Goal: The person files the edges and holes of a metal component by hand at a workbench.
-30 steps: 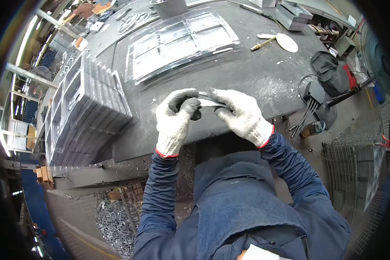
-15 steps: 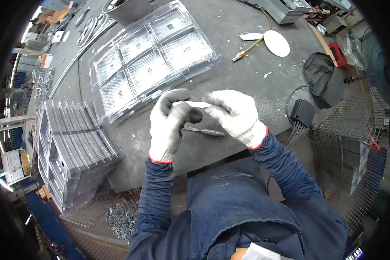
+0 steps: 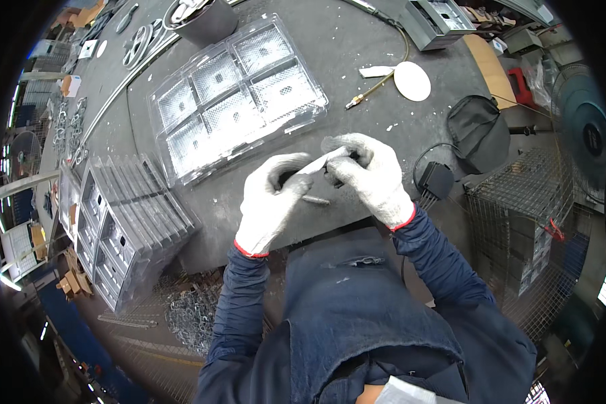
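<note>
A thin white strip [image 3: 321, 162] slants between my two gloved hands above the table's front edge. My left hand [image 3: 268, 202] is closed, pinching the strip's lower end between thumb and fingers. The upper end is gripped by my right hand [image 3: 377, 176], whose curled fingertips are darkened. Just below the strip, a slim grey tool [image 3: 316, 200] lies on the table, partly covered by my left hand. Beyond my hands rests a clear plastic tray [image 3: 248, 143] with several compartments of shiny textured silver.
Similar trays stand in a stack [image 3: 141, 214] at the left. A dark bucket [image 3: 212, 28] is at the back. Further right lie a white disc [image 3: 412, 81], a hose with a brass tip [image 3: 354, 102] and a black bag [image 3: 479, 138]. Wire cages [image 3: 518, 185] stand beside the table.
The strip has gone from nearly level to tilted, its right end higher. My left hand has turned and its fingers have shifted along the strip. The whole view has moved slightly.
</note>
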A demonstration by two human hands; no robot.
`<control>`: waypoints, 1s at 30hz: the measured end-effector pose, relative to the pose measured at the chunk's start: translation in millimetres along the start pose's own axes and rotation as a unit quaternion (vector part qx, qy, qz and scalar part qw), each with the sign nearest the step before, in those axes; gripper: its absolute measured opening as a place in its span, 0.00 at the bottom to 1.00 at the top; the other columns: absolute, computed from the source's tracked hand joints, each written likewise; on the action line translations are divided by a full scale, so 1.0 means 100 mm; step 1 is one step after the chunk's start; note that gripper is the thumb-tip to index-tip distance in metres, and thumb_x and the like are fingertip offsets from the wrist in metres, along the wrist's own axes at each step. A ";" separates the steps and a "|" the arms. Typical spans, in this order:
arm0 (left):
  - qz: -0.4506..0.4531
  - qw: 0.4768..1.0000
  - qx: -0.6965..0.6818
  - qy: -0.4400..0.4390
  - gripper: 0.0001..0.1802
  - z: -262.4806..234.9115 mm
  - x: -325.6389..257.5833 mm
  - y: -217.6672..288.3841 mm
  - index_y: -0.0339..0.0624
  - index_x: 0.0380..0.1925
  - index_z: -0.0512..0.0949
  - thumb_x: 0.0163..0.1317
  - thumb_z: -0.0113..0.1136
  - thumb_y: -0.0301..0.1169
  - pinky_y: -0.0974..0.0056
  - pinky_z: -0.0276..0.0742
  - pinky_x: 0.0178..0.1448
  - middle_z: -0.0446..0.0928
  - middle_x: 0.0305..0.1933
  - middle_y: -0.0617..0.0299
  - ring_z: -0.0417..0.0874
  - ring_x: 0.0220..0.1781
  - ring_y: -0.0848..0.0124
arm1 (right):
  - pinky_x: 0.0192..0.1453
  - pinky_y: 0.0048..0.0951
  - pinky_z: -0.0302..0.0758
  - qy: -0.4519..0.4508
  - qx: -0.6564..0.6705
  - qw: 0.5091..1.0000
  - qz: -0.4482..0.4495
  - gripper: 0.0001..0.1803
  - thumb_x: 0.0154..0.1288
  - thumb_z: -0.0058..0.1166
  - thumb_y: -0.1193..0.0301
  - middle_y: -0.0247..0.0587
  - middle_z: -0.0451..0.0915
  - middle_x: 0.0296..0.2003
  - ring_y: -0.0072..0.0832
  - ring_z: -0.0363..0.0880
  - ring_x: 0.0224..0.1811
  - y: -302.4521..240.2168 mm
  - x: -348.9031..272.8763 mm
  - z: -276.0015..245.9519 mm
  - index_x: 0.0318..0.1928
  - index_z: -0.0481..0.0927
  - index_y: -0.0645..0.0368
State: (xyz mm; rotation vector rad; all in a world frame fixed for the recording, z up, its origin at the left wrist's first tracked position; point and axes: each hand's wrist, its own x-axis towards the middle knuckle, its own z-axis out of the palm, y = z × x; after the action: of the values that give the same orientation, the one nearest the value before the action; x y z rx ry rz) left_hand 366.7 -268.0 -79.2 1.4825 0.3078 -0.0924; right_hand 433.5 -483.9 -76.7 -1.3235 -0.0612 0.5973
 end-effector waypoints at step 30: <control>0.295 0.693 0.637 0.164 0.25 -1.29 0.51 -0.76 0.46 0.57 0.86 0.62 0.79 0.38 0.46 0.79 0.69 0.87 0.54 0.51 0.87 0.59 0.48 | 0.47 0.28 0.84 0.103 -0.129 0.984 -0.062 0.16 0.78 0.61 0.75 0.40 0.90 0.43 0.20 0.85 0.39 1.45 0.29 0.00 0.61 0.85 0.69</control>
State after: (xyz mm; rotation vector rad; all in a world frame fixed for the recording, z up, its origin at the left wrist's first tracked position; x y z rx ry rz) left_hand 377.6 -141.6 -172.7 2.9469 -0.0261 0.6231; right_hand 403.7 -454.1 -218.1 -1.6147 -0.0525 0.3517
